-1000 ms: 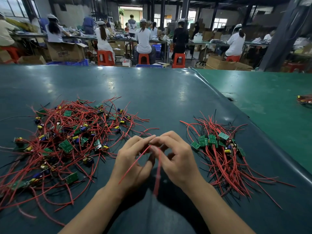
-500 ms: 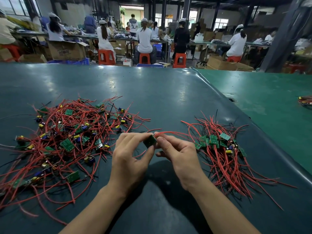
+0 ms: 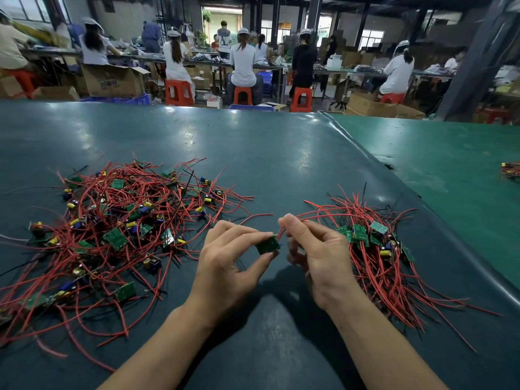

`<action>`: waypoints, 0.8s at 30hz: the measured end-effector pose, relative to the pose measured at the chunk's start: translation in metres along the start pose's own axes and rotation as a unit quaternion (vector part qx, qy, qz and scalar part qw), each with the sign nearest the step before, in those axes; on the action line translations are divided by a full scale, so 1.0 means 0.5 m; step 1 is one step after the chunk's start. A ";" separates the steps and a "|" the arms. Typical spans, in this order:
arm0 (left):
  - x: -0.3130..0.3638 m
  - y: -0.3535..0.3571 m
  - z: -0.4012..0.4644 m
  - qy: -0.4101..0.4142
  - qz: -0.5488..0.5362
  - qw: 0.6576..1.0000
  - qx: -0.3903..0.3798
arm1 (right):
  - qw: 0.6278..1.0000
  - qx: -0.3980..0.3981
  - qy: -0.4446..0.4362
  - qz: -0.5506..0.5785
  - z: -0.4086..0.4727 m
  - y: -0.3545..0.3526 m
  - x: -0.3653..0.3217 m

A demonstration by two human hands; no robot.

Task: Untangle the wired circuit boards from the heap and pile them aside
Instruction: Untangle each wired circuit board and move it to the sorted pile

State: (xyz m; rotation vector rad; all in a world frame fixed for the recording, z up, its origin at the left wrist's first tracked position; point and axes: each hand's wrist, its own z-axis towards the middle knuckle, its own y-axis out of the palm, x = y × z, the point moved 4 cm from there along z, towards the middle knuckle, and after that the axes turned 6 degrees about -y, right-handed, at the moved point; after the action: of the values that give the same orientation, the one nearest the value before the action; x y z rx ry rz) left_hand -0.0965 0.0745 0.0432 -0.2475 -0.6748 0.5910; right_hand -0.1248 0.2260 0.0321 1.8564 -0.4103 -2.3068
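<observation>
One small green circuit board [image 3: 268, 245] with red wires, held between the two piles.

Pinched by thumb and fingertips of the left hand [image 3: 225, 266], probably to steady it; its red leads [image 3: 309, 216] nipped by the right hand [image 3: 318, 249], likely to straighten them. Tangled heap of red-wired boards [image 3: 112, 229] lying left on the dark green table mat [image 3: 253, 153], tidy sorted pile [image 3: 374, 249] just right.

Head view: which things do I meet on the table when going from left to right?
Tangled heap → left hand → circuit board held in it → right hand pinching red wires → sorted pile.
</observation>
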 end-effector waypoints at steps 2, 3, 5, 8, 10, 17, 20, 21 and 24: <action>-0.004 -0.001 -0.004 -0.003 0.005 1.000 -0.016 | 0.997 -0.070 0.009 -0.039 -0.008 0.011 0.002; -0.006 -0.001 -0.007 -0.007 0.006 1.000 -0.028 | 0.993 -0.101 0.013 -0.053 -0.012 0.016 0.004; -0.005 0.000 -0.009 -0.013 0.004 0.999 -0.038 | 0.991 -0.115 0.002 -0.067 -0.013 0.020 0.001; 0.001 0.000 -0.003 -0.018 0.001 1.000 -0.024 | 0.995 -0.062 -0.022 -0.070 -0.005 0.009 -0.006; 0.004 0.001 0.000 -0.015 0.003 1.000 -0.015 | 0.998 -0.018 -0.026 -0.055 0.001 -0.001 -0.010; 0.005 -0.001 0.000 0.009 0.008 1.000 0.000 | 0.991 0.095 -0.083 -0.050 0.017 -0.035 -0.016; 0.002 0.000 -0.001 0.019 0.016 1.000 -0.002 | 0.984 0.142 -0.086 -0.064 0.032 -0.062 -0.015; 0.002 0.000 -0.001 0.022 0.019 1.000 -0.002 | 0.980 0.149 -0.100 -0.085 0.034 -0.067 -0.017; 0.002 0.000 -0.002 0.026 0.027 0.999 0.006 | 0.964 0.167 -0.166 -0.127 0.027 -0.063 -0.028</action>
State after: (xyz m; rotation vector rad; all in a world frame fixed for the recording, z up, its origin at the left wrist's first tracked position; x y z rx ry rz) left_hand -0.0954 0.0752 0.0430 -0.2693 -0.6148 0.6373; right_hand -0.1330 0.2612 0.0381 1.7391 -0.6760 -2.8937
